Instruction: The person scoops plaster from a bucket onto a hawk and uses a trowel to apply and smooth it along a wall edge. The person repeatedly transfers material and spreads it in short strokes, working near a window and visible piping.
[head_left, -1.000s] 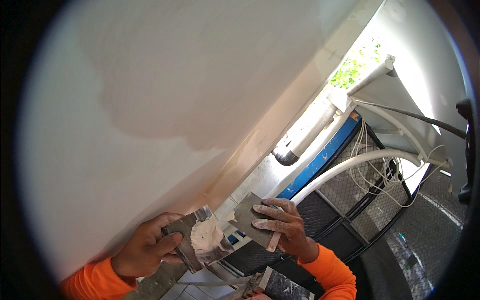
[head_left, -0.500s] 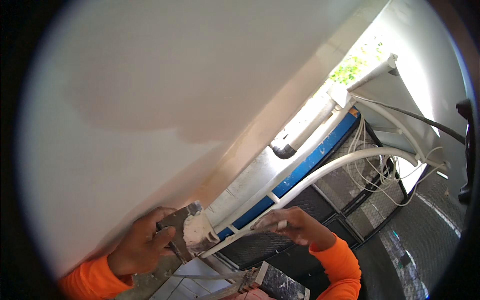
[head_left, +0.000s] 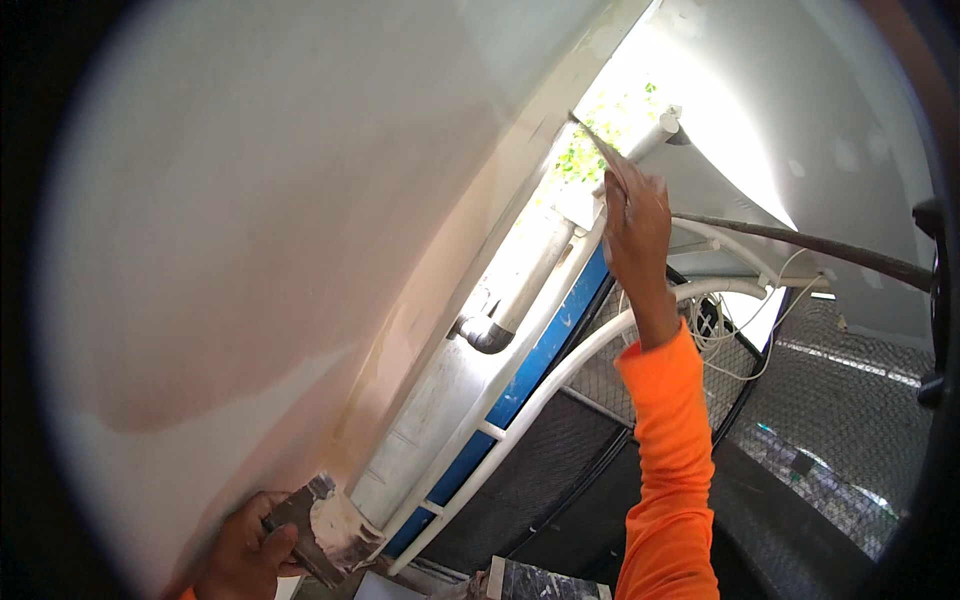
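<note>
My left hand (head_left: 243,548), low at the left, grips a dark metal scraper plate (head_left: 302,540) carrying a lump of pale filler (head_left: 338,522). My right hand (head_left: 637,232) is raised toward the upper middle, closed on a putty knife (head_left: 596,140), seen nearly edge-on, whose tip is at the lower edge of the pale panel (head_left: 562,125) beside the bright opening. Whether the tip touches the edge is unclear. The broad panel surface (head_left: 220,250) fills the left, with pinkish patches along its border.
Along the opening run white pipes (head_left: 530,290) with a dark elbow (head_left: 485,335) and a blue band (head_left: 535,365). A curved white tube, looped cables (head_left: 740,375), a dark bar (head_left: 850,250) and mesh (head_left: 820,400) are at the right. A stained block (head_left: 550,582) sits at the bottom.
My right hand has swung up from beside the filler to the panel edge with the knife. My left hand and scraper sit lower in the picture. The view has shifted.
</note>
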